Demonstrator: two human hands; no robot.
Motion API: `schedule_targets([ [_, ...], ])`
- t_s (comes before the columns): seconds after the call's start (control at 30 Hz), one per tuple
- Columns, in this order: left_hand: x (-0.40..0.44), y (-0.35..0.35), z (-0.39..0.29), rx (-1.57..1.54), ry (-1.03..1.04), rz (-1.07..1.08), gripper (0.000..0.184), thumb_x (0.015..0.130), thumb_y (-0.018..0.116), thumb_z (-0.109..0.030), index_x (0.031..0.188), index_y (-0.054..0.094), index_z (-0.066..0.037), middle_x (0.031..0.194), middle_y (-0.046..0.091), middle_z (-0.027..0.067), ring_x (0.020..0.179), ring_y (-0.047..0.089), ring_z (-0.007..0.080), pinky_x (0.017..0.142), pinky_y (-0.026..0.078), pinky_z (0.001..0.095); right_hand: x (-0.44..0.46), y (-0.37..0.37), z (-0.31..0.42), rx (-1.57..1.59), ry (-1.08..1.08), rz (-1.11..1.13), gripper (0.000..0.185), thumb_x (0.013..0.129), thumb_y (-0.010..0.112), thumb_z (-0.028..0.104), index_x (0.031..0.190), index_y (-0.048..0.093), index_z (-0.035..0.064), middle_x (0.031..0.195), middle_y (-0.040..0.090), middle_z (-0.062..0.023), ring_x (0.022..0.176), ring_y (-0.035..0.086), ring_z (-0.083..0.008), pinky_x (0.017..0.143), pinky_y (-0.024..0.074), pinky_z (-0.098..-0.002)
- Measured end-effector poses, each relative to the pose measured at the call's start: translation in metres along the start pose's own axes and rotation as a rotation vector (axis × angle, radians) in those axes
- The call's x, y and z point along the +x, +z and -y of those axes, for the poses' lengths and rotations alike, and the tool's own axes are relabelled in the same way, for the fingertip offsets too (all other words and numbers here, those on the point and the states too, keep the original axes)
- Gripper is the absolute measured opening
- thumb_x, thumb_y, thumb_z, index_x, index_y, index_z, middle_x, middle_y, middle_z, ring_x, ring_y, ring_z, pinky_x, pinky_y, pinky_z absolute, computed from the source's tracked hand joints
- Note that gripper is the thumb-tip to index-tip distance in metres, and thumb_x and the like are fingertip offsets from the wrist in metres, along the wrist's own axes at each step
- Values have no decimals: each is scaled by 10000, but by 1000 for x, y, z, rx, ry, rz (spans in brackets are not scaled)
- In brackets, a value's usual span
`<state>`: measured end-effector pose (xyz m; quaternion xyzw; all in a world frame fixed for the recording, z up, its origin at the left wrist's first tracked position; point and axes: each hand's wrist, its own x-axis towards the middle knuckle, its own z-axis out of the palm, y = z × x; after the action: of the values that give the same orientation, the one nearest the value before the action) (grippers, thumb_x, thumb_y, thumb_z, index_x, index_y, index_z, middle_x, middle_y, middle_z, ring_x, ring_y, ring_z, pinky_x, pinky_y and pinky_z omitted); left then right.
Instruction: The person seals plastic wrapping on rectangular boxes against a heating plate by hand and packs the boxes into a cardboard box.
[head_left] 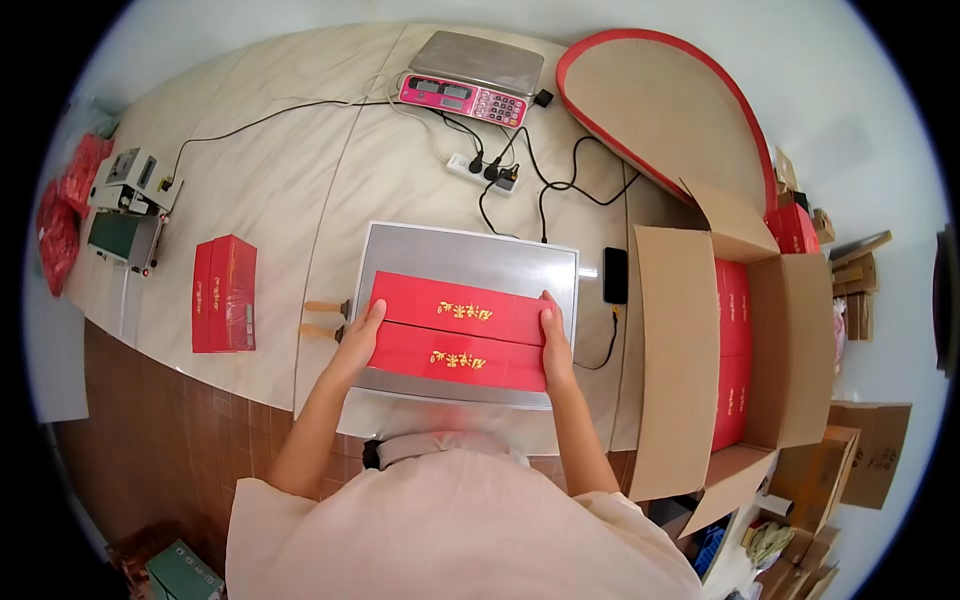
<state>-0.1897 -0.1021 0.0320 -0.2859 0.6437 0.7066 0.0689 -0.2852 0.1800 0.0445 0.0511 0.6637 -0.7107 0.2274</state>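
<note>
Two red boxes (pixel 458 335) with gold lettering lie side by side between my hands, above a grey panel with a white frame (pixel 470 250). My left hand (pixel 362 335) presses on their left ends, thumb on top. On the right ends, my right hand (pixel 556 345) is closed in the same way. Whether the boxes touch the panel, I cannot tell. Two wooden-handled tools (pixel 324 318) stick out at the panel's left edge, close to my left hand.
At left stand another pair of red boxes (pixel 224 295) and a small machine (pixel 128 210). An open carton (pixel 672 360) at right holds more red boxes. A scale (pixel 470 80), a power strip (pixel 482 172), cables and a phone (pixel 615 275) lie on the table; a red-rimmed round tray (pixel 665 95) leans behind.
</note>
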Motion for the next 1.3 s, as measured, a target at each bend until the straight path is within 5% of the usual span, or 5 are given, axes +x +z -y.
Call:
schedule_targets([
  [0.47,-8,12,2,-157,-66,74,658,969,382,-506,1365,397,19,1346,475,128,1252,426,196,1048,315,302,8,-31,-21,85,7,-40,655,944,423,520,1438,318,103,1476,307,-89,1360,279,-212,1113,207,-326],
  [0.63,-18,69,16,-160,-97,105,697,963,357,-539,1353,407,37,1359,464,143,1285,395,218,1070,293,321,-24,-56,60,-129,-46,-127,629,959,379,516,1430,334,102,1461,335,-111,1338,328,-225,1098,248,-332],
  [0.77,-12,78,6,-99,-84,124,685,961,364,-543,1280,483,51,1261,546,124,1169,494,193,1002,366,314,-33,-43,87,-301,-21,-205,618,969,347,509,1427,337,95,1457,338,-117,1335,333,-223,1100,245,-325],
  [1.3,-11,-51,13,-68,34,-100,621,972,369,-508,1202,548,40,1103,624,118,1035,569,173,915,426,288,17,68,23,-228,-56,55,661,980,248,540,1416,322,50,1448,336,-152,1347,298,-255,1109,214,-335],
])
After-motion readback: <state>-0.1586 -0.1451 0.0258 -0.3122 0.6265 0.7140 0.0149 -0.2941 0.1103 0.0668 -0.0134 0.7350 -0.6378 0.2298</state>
